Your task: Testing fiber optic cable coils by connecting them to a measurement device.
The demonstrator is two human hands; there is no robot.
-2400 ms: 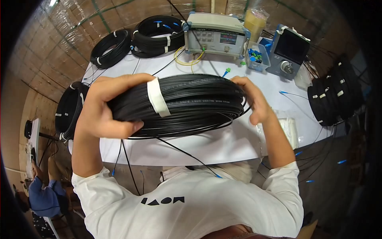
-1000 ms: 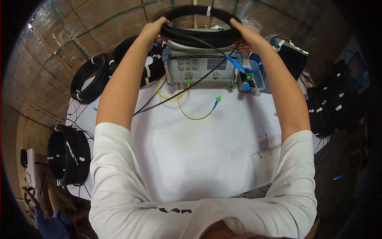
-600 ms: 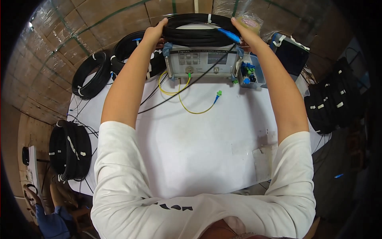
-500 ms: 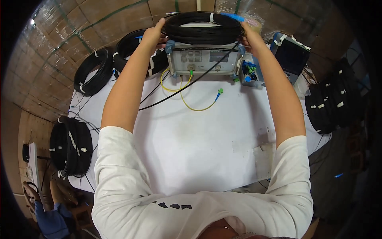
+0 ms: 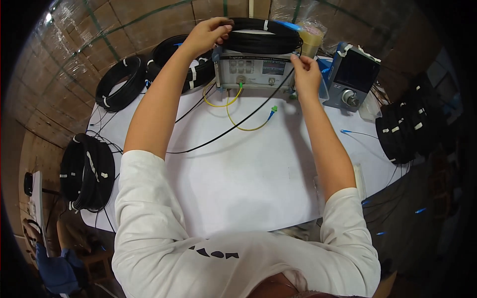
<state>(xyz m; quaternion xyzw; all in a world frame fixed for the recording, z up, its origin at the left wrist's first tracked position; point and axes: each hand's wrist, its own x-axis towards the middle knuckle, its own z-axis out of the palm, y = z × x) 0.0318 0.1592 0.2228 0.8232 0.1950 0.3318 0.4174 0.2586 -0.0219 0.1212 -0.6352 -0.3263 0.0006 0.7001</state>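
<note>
Hands sit at the far edge of a white-covered table (image 5: 238,184): the left hand (image 5: 206,35) is curled over the left end of a thick black coil of thin cable bound with white tape (image 5: 261,42), and the right hand (image 5: 306,75) is lower, just right of a grey box-shaped test instrument with a row of buttons and a small screen (image 5: 254,72), its fingers (image 5: 296,59) pinched on a thin black cable lead (image 5: 233,126) where it leaves the coil. That coil lies flat on top of the instrument, at the far middle of the scene. The lead runs from the right hand down and to the left across the white surface. A yellow fibre patch cord with a green and blue plug (image 5: 248,116) loops on the table near the front of the instrument. To the right stands a blue-grey device with a dark screen (image 5: 352,77), and behind the coil is a clear cup of pale material (image 5: 311,40). More black cable coils lie about: two at far left (image 5: 121,82), one hanging off the near left edge (image 5: 88,171), and a stack at right (image 5: 405,131).
</note>
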